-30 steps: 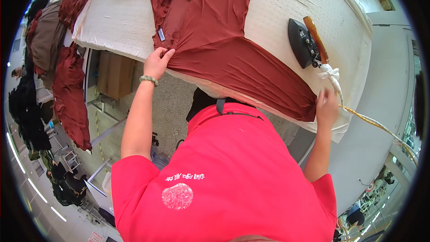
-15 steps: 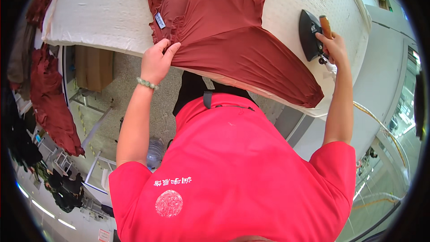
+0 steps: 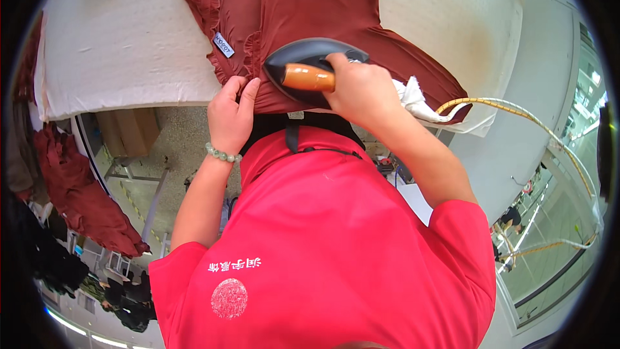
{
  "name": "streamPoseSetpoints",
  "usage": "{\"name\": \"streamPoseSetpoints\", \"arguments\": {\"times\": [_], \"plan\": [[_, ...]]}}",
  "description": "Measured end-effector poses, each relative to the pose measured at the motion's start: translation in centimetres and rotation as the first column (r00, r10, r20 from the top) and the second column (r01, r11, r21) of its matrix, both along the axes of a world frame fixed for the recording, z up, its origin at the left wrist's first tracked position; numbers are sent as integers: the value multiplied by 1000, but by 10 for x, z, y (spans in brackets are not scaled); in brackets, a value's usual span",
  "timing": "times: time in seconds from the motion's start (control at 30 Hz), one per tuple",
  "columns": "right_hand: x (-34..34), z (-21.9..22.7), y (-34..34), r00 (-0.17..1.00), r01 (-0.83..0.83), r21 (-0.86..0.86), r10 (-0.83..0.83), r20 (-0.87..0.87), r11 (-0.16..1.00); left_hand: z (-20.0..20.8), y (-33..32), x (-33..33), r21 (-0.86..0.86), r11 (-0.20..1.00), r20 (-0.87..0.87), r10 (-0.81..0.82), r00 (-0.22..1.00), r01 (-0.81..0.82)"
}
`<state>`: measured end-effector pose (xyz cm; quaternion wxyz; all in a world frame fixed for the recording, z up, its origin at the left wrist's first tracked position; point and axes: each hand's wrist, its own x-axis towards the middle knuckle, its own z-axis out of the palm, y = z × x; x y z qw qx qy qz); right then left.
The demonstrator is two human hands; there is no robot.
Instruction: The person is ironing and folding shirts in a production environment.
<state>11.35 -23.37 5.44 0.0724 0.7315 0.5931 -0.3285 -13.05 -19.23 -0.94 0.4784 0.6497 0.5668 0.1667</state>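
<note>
A dark red garment (image 3: 310, 0) with ruffled trim and a small white label (image 3: 223, 45) lies over the padded ironing table (image 3: 123, 58). My left hand (image 3: 231, 111), a beaded bracelet at its wrist, pinches the garment's near edge beside the ruffle. Wrapped round the wooden handle of a black iron (image 3: 316, 48), my right hand (image 3: 363, 90) holds it over the garment, its tip close to the ruffle. Whether the soleplate touches the cloth I cannot tell. White cloth (image 3: 413, 97) is bunched behind the iron, below my right wrist.
A yellow-and-white hose (image 3: 536, 121) runs from the iron off to the right. More dark red garments (image 3: 81, 194) hang at the left. Under the table a cardboard box (image 3: 127, 132) stands on the floor. A grey partition (image 3: 542, 71) rises at the right.
The iron has moved left in my right hand, from the bare table pad to the garment near my left hand. My left hand still pinches the edge.
</note>
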Motion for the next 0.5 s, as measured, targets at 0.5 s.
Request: {"name": "streamPoseSetpoints", "arguments": {"times": [0.5], "plan": [[39,24,-41,968,244,34,-246,56,969,22,-5,-2,-125,992,249,64,967,-33]]}}
